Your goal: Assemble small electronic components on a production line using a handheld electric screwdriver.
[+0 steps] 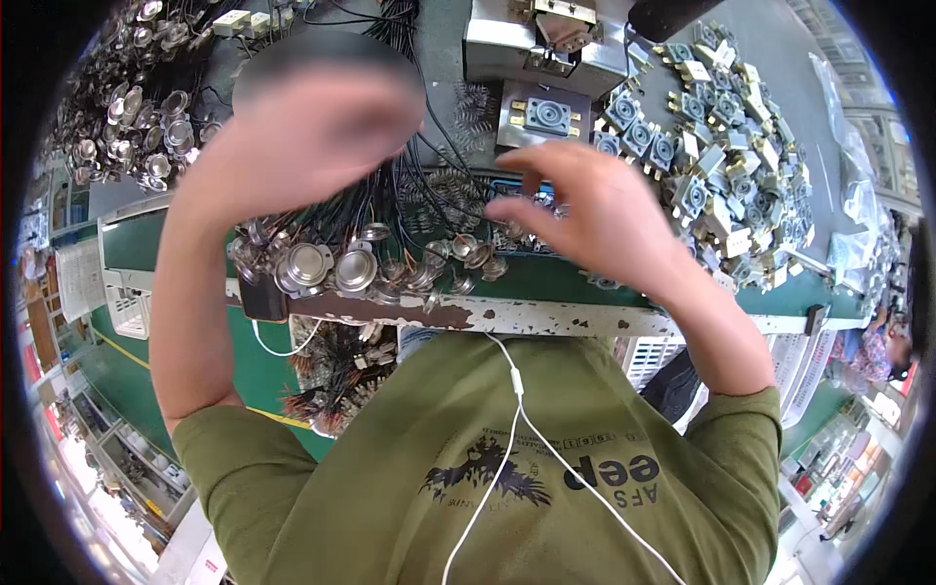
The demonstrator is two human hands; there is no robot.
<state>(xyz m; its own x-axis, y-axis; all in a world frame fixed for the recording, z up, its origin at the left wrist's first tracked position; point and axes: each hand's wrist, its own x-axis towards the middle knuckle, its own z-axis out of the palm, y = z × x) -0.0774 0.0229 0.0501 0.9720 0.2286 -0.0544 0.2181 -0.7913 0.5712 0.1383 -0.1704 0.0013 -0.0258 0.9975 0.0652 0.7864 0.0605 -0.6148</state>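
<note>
Round silver metal discs (356, 268) on black wires lie bunched along the bench edge.

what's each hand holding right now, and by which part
It cannot be told for certain. The left hand is motion-blurred above the black wires. The right hand reaches with curled fingers toward the round metal discs, with no clear grip visible.

1. Round metal discs with wires (331, 265) lie at the bench's near edge (507, 314);
2. Square parts pile (726, 166) lies right;
3. Press fixture (544, 49) stands behind;
4. Another disc heap (136, 107) lies far left.
</note>
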